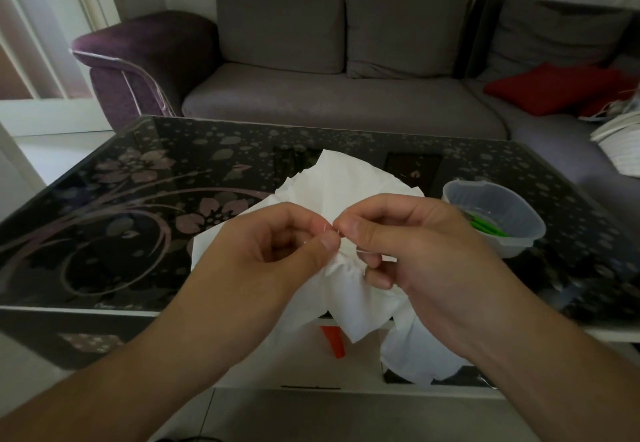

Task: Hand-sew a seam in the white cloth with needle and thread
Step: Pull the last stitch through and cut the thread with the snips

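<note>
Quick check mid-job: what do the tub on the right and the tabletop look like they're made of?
Tub: looks like thin translucent plastic, frosted finish; green items inside show through its wall. Tabletop: seems to be dark glass or a glossy laminate printed with a floral pattern; it mirrors the room's light, so glossy, but the look alone leaves the material open.

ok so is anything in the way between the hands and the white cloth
Nothing visible. Both hands already hold the white cloth: the left hand and right hand pinch it where their fingertips meet, above the table's near edge. The plastic tub sits off to the right on the glass table, clear of them.
</note>
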### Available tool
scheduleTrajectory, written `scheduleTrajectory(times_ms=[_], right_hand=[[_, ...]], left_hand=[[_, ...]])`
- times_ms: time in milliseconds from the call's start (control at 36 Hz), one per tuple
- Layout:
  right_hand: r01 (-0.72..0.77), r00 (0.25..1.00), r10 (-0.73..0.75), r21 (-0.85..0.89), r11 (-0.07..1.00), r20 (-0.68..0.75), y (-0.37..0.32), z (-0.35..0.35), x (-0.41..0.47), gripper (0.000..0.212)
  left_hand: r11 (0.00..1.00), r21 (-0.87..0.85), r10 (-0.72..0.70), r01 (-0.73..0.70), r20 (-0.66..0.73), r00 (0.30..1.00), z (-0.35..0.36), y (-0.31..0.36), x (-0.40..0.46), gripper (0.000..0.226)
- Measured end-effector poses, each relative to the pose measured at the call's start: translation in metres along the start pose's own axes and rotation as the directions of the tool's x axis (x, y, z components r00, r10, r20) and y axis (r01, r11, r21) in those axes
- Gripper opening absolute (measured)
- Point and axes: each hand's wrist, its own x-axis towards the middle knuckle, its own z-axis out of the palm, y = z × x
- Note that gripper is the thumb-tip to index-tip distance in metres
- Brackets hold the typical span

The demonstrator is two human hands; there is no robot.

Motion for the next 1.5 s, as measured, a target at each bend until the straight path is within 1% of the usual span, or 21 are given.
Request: scheduleTrajectory(times_ms=[139, 278, 333, 500, 556, 667, 722, 806, 917, 1028, 1111, 1222, 1278, 1306, 1389, 1445, 1500], right_hand=[[-0.007, 1.0, 0.007, 0.008, 1.0, 0.021, 0.001, 0.001, 0.0, 0.008], [-0.004, 1.0, 0.003, 0.068, 0.998, 0.023, 0.003, 0.005, -0.001, 0.01], [-0.004, 1.0, 0.003, 0.085, 0.996, 0.011, 0.004, 0.006, -0.001, 0.011], [0.003, 0.999, 0.004, 0.141, 0.99, -0.053, 0.008, 0.01, -0.002, 0.011], [-0.003, 0.998, 0.013, 0.176, 0.984, -0.056, 0.007, 0.012, -0.001, 0.012], [-0.016, 1.0, 0.019, 0.217, 0.976, -0.015, 0.006, 0.015, -0.002, 0.02], [-0.028, 0.999, 0.031, 0.221, 0.975, -0.012, 0.006, 0.015, -0.002, 0.017], [-0.027, 0.999, 0.035, 0.196, 0.98, -0.041, 0.007, 0.014, 0.0, 0.008], [-0.024, 0.996, 0.038, 0.181, 0.983, -0.077, 0.008, 0.014, 0.0, 0.009], [-0.023, 0.995, 0.041, 0.199, 0.98, -0.088, 0.006, 0.012, 0.001, 0.01], [0.002, 0.993, 0.018, 0.179, 0.984, -0.113, 0.007, 0.01, 0.002, 0.013], [0.03, 0.988, -0.007, 0.151, 0.988, -0.151, 0.005, 0.007, 0.001, 0.02], [0.034, 0.986, -0.011, 0.135, 0.99, -0.165, 0.003, 0.005, 0.002, 0.015], [0.032, 0.987, -0.01, 0.136, 0.99, -0.163, 0.001, 0.005, 0.003, 0.01], [0.028, 0.996, -0.017, 0.11, 0.994, -0.091, 0.0, 0.003, 0.002, 0.016], [0.03, 0.999, -0.029, 0.042, 0.999, -0.023, -0.001, 0.005, 0.001, 0.017], [0.05, 0.999, -0.05, -0.014, 0.999, 0.0, -0.002, 0.006, 0.0, 0.016]], left_hand=[[0.985, -0.124, -0.11, 0.117, 0.059, 0.992, -0.001, -0.002, 0.0, 0.03], [0.913, -0.291, -0.24, 0.285, 0.183, 0.954, -0.004, -0.005, 0.002, 0.034], [0.883, -0.336, -0.261, 0.326, 0.226, 0.939, -0.005, -0.005, 0.002, 0.036], [0.831, -0.416, -0.267, 0.369, 0.284, 0.921, -0.005, -0.003, 0.005, 0.03], [0.832, -0.414, -0.264, 0.37, 0.292, 0.919, -0.006, -0.002, 0.006, 0.029], [0.86, -0.367, -0.271, 0.354, 0.259, 0.927, -0.008, -0.004, 0.006, 0.028], [0.868, -0.356, -0.264, 0.345, 0.258, 0.929, -0.008, -0.004, 0.006, 0.029], [0.88, -0.349, -0.238, 0.322, 0.262, 0.935, -0.009, -0.004, 0.007, 0.031], [0.892, -0.339, -0.212, 0.299, 0.27, 0.939, -0.01, -0.007, 0.008, 0.032], [0.899, -0.328, -0.199, 0.289, 0.281, 0.939, -0.01, -0.004, 0.007, 0.016], [0.903, -0.319, -0.195, 0.288, 0.292, 0.936, -0.01, -0.005, 0.007, 0.013], [0.904, -0.318, -0.188, 0.285, 0.302, 0.935, -0.01, -0.007, 0.007, 0.021], [0.911, -0.301, -0.192, 0.282, 0.297, 0.936, -0.01, -0.007, 0.007, 0.019], [0.914, -0.292, -0.2, 0.283, 0.284, 0.938, -0.01, -0.007, 0.007, 0.018], [0.915, -0.298, -0.201, 0.273, 0.251, 0.947, -0.01, -0.005, 0.006, 0.019], [0.915, -0.312, -0.185, 0.257, 0.242, 0.952, -0.01, -0.005, 0.006, 0.018], [0.912, -0.328, -0.174, 0.247, 0.236, 0.956, -0.01, -0.005, 0.005, 0.018]])
